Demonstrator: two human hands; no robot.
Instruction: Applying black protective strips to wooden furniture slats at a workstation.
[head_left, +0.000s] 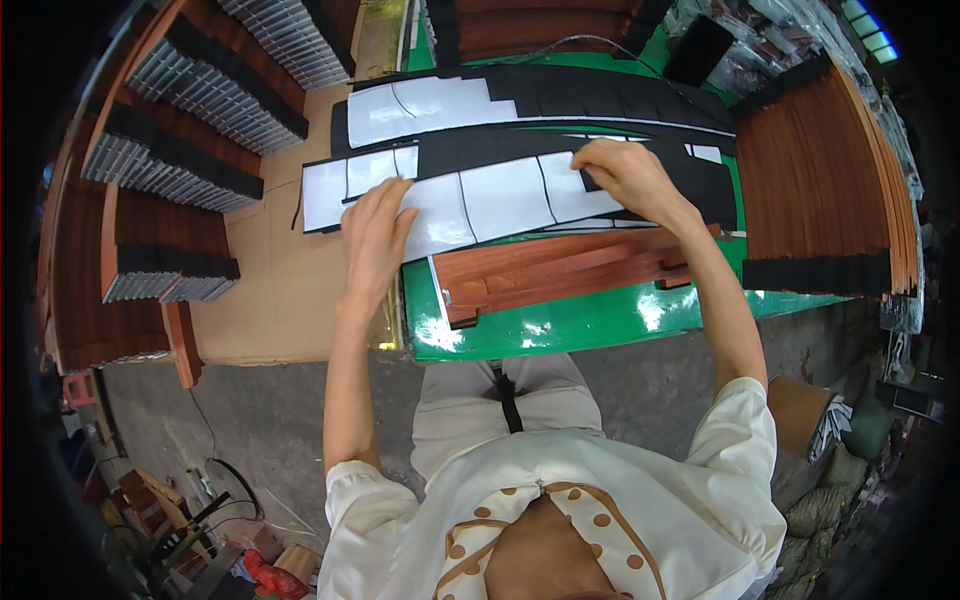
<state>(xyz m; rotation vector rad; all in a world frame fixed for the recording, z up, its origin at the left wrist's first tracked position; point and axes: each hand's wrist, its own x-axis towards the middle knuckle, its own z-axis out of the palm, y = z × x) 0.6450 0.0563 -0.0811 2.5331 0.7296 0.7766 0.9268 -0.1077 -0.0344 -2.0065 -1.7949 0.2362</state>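
On the green table surface [590, 323], a long black sheet strip with white panels [505, 200] lies slanted across similar strips. My left hand [375, 230] is at its left end, fingers stretched out and the thumb apart, touching the edge. At the strip's right end, my right hand [632, 178] is curled, with thumb and fingers pinched at the upper edge; the fingertips' exact hold is partly hidden. Nearer to me, a reddish-brown wood-grain board [560, 275] lies flat. Farther back is another black strip with white panels [425, 108].
Stacked wood-grain boards with black ends [215, 75] line the left side, on cardboard [280, 320]. Another tall stack [815, 180] bounds the right. A dark rectangular object [700, 50] and clear plastic wrapping [775, 45] are at the back right. A thin cable [590, 38] crosses behind.
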